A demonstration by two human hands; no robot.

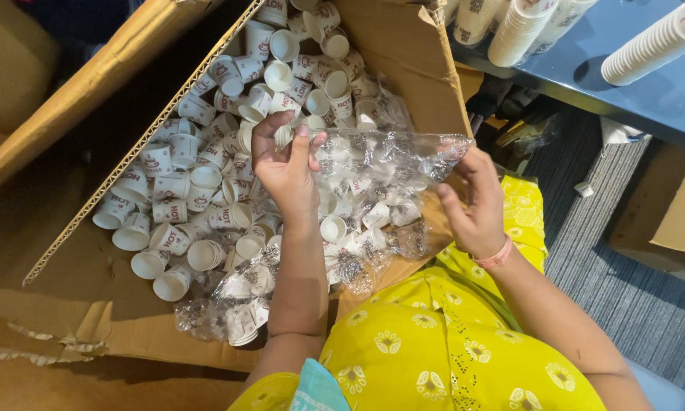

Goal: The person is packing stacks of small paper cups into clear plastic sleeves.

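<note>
So your left hand [285, 169] is down inside the big cardboard box [403, 53], fingers curled and pinching one end of a clear plastic bag [388, 156]. Your right hand [475, 205] is at the bag's other end, by the box's right wall, fingers bent around the crinkly edge, so the bag hangs stretched between your two hands, right over the heap. The box is loaded with small white paper cups [182, 175] with red print, lying every which way, some nested, some on their sides. A couple more crumpled clear bags [239, 301] with cups in them sit at the near edge of the box, just beside your left forearm. Up on the blue table [662, 95] at top right, there are long stacks of white cups [654, 42] lying down.
</note>
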